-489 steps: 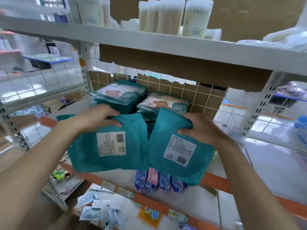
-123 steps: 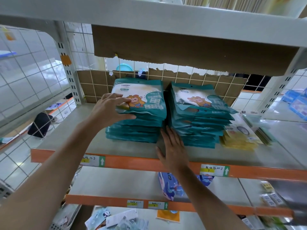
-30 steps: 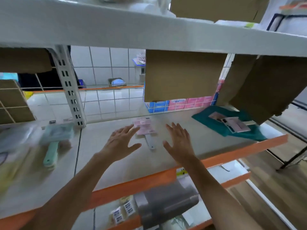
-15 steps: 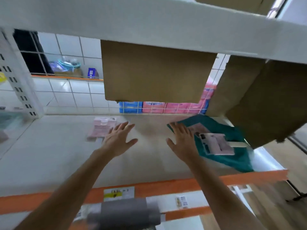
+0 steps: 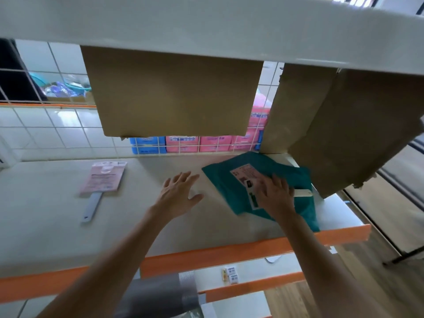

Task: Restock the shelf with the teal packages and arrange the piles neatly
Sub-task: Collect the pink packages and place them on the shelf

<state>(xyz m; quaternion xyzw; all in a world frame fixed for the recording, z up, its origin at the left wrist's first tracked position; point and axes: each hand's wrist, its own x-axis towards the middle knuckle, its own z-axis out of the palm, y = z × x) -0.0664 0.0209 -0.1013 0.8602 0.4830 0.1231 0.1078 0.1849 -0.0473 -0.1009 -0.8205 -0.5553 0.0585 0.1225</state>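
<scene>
A teal package (image 5: 273,175) lies flat, label side up, at the right end of the pale shelf (image 5: 57,226). My right hand (image 5: 275,197) rests on top of it, fingers spread over a small pink and white carded item lying on the package; I cannot tell if the fingers grip anything. My left hand (image 5: 179,195) hovers open above the bare shelf just left of the package, palm down, holding nothing. The two teal piles from earlier are out of view.
A pink carded item with a pale handle (image 5: 101,182) lies on the shelf to the left. Brown cardboard sheets (image 5: 174,92) hang from the upper shelf, one (image 5: 358,134) close over the package. An orange shelf edge (image 5: 229,253) runs in front. Pink and blue packs (image 5: 195,143) sit behind the wire grid.
My view has shifted right along the shelf. My right hand has moved onto the teal package and the carded item on it; my left hand has followed to the right, still open.
</scene>
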